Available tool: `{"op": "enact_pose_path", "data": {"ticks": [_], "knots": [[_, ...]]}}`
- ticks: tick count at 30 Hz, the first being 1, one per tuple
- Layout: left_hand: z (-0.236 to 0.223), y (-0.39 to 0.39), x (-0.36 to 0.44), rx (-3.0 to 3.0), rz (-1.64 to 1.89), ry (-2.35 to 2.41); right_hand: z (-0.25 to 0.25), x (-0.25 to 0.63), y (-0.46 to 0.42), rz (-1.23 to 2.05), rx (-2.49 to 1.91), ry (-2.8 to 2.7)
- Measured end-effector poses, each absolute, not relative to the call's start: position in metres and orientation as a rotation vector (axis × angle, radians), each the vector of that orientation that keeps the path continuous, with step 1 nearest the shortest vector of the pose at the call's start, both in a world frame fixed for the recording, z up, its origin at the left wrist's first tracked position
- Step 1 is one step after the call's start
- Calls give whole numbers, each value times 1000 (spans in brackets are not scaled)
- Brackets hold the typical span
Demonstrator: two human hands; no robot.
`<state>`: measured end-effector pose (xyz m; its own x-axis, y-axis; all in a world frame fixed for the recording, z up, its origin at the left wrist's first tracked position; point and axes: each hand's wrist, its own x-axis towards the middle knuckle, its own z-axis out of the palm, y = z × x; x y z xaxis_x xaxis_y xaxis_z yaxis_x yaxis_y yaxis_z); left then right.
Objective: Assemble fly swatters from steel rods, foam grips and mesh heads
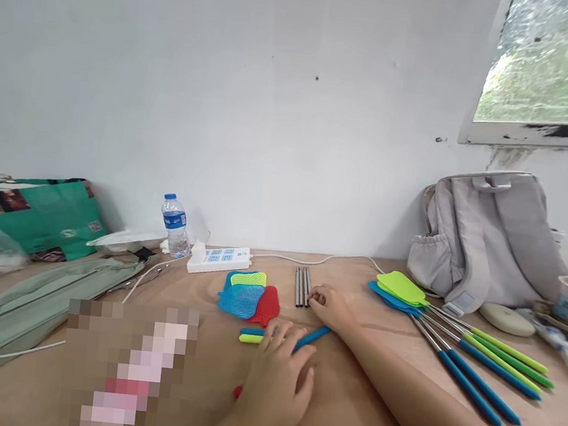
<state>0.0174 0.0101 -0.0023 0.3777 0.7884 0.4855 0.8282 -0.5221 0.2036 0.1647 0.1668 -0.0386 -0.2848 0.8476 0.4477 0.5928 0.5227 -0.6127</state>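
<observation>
My left hand (275, 379) lies palm down on the table with its fingers spread over short blue and green handle pieces (251, 335) and a blue rod (313, 336); a red bit (237, 391) shows by its thumb side. My right hand (329, 306) reaches forward, its fingers curled at the near ends of several thin metal rods (302, 286). To the left of the rods lies a small stack of swatter heads (248, 297) in blue, green and red mesh.
Assembled fly swatters (457, 343) in green and blue lie at the right. A grey backpack (487, 239) leans on the wall. A white power strip (219, 259), a water bottle (175, 226), a green bag (37, 213) and a grey-green cloth (28, 312) sit left.
</observation>
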Motion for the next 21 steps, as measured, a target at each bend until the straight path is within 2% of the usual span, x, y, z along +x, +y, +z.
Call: {"op": "enact_pose_path", "data": {"ticks": [5, 13, 21], "knots": [[-17, 13, 23, -2601, -675, -1525, -42, 166, 167, 443, -1253, -1996], [-11, 36, 10, -2582, -612, -1434, -41, 186, 158, 592, -1323, -1896], [-7, 33, 7, -2583, -854, -1330, -29, 218, 104, 904, -1177, -1498]]}}
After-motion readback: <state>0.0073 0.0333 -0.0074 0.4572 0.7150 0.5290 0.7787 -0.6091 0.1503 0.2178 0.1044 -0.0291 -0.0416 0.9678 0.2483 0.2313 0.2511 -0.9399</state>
